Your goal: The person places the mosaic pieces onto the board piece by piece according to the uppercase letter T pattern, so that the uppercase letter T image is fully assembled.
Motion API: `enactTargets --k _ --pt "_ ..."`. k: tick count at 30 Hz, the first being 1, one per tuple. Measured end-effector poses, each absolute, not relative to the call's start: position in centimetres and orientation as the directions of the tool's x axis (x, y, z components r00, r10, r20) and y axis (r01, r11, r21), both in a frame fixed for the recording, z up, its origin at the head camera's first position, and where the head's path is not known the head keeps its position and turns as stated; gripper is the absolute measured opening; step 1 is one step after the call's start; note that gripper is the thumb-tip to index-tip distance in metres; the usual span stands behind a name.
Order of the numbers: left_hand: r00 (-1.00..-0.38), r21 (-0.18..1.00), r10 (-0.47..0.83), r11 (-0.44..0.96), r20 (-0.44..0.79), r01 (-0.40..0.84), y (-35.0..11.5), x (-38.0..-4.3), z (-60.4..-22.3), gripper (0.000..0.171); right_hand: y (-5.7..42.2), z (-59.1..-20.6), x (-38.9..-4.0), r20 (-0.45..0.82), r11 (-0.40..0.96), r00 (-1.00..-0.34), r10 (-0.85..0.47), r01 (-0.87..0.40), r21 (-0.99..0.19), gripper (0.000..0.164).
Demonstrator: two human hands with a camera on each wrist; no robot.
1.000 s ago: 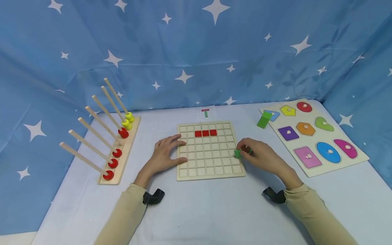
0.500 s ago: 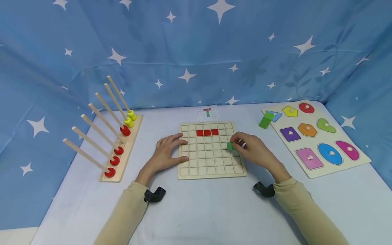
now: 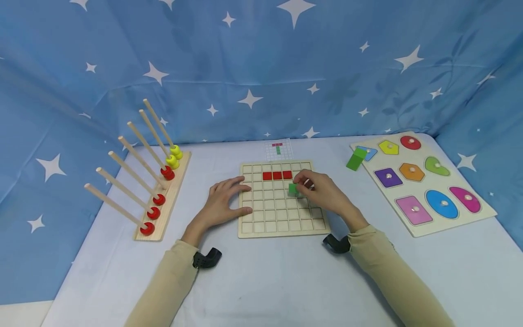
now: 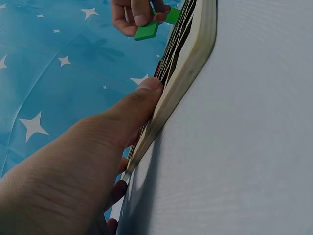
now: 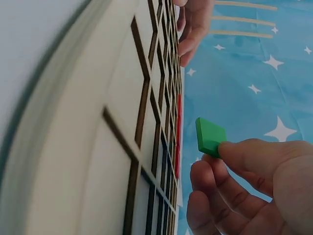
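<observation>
A square wooden board (image 3: 282,228) with a grid of shallow cells lies on the table. Three red square tiles (image 3: 277,175) sit side by side in one of its upper rows. My right hand (image 3: 323,190) pinches a green square tile (image 5: 211,136) between thumb and fingers, above the board's right half and apart from it. A second green piece (image 4: 172,15) shows by those fingers in the left wrist view; how it is held is hidden. My left hand (image 3: 222,202) rests at the board's left edge, fingers spread and thumb (image 4: 150,84) on the rim.
A small pattern card (image 3: 284,153) with a red and green T lies behind the board. Left stands a peg rack (image 3: 173,200) with red and yellow rings. Right lie a green block (image 3: 357,159) and a knobbed shape puzzle (image 3: 398,190). A blue star curtain (image 3: 261,68) hangs behind.
My right hand has carried the green tile leftward and slightly away from me, from the board's right edge to over its cells. My left hand has stayed at the left edge.
</observation>
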State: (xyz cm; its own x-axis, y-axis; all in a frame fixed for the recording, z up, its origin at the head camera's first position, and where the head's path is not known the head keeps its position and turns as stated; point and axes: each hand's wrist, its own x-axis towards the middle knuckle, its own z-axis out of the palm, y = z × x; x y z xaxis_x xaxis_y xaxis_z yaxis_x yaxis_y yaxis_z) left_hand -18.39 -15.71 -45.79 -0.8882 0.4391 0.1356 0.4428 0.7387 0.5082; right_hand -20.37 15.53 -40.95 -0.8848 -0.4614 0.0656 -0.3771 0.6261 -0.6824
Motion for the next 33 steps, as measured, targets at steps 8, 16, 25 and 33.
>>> enactTargets --k 8,16,25,33 --pt "-0.883 0.515 0.446 0.727 0.147 0.453 -15.7 -18.4 -45.8 0.060 14.3 -41.2 -21.4 0.059 0.596 -0.880 -0.471 -0.366 -0.715 0.014" --pt "-0.879 0.520 0.450 0.719 0.157 0.461 -15.8 -18.4 -45.9 0.059 13.4 -41.5 -22.3 0.012 0.591 -0.885 -0.466 -0.321 -0.740 0.013" --pt "-0.885 0.515 0.444 0.731 0.138 0.447 -15.6 -18.4 -45.9 0.059 12.1 -41.9 -23.5 -0.013 0.630 -0.882 -0.471 -0.326 -0.705 0.009" --pt "-0.886 0.517 0.442 0.731 0.140 0.446 -15.7 -18.5 -45.8 0.058 11.5 -42.1 -24.0 -0.017 0.675 -0.875 -0.483 -0.360 -0.644 0.011"
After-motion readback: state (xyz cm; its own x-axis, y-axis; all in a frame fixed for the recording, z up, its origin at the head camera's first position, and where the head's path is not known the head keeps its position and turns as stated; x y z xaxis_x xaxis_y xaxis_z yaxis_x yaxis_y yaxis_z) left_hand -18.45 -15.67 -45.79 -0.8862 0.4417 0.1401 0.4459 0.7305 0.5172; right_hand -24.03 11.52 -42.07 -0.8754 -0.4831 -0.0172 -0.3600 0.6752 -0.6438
